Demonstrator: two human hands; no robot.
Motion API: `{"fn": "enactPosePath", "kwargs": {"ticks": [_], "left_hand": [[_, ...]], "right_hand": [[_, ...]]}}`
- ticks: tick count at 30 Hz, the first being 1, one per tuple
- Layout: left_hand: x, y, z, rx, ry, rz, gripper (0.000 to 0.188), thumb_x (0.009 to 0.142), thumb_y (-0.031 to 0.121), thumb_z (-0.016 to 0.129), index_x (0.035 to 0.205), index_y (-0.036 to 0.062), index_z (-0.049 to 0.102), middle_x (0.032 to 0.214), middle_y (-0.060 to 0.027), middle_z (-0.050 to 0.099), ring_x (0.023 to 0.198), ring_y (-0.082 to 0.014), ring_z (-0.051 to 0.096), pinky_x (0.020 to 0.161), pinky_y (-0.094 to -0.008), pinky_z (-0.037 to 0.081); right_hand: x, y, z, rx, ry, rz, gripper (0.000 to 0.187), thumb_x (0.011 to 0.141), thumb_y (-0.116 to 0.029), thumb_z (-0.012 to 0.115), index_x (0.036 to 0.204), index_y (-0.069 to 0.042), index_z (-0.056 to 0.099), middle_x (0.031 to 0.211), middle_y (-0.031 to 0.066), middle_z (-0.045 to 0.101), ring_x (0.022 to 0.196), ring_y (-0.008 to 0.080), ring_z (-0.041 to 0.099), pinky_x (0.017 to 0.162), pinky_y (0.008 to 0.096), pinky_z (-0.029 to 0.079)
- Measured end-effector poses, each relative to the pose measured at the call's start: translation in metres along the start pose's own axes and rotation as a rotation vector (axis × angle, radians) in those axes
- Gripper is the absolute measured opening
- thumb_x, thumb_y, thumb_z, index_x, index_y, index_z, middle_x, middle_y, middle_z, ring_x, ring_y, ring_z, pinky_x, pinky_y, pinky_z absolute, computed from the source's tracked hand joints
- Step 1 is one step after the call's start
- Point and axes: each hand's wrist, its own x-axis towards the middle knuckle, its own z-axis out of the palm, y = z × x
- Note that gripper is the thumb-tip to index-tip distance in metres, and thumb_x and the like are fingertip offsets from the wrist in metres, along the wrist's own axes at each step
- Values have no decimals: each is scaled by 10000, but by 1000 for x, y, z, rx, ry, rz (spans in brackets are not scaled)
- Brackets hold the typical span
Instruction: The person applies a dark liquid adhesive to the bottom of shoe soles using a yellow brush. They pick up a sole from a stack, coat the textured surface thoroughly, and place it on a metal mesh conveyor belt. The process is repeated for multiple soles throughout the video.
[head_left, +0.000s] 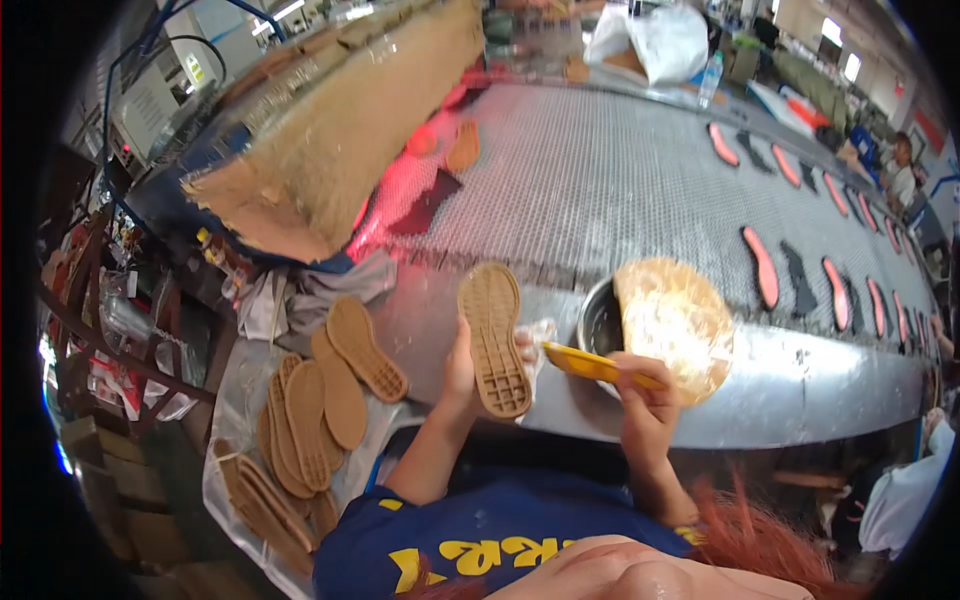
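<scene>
My left hand (459,372) is closed around a tan shoe sole (492,330), holding it upright with its grid-patterned face showing. Something whitish, which I cannot make out, shows by the fingertips at the sole's right edge. A yellow-handled brush (585,361) is pinched in my right hand (648,408); its head points left, a short gap from the sole. Behind the brush, a metal pot (600,320) stands on the metal ledge (790,385), partly covered by a round, yellowish, shiny lid (678,325).
More soles (306,425) are piled on white plastic sheeting at my left. A mesh conveyor (590,180) runs ahead, carrying a tan sole (464,147) and rows of pink insoles (760,267) with black pieces. A large hood (340,130) glows red underneath. A bottle (711,78) stands beyond.
</scene>
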Motion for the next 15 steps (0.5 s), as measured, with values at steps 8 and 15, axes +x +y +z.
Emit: {"fn": "enactPosePath", "kwargs": {"ticks": [8,15], "left_hand": [[193,68,4,-40,341,388,559,982,475,350,1358,61,352,1130,-123,552,944,-215,579,790,-347,510],[89,5,23,922,320,546,659,876,269,581,1401,30,265,1341,-231,366,1241,-324,395,1002,-437,357]], "right_hand": [[6,-24,-19,48,201,-203,145,903,-46,568,1044,-18,561,1022,100,585,902,190,578,760,328,473],[-5,-16,-45,-199,275,-255,142,919,-74,564,1047,-11,562,1009,106,584,860,184,581,727,301,478]]}}
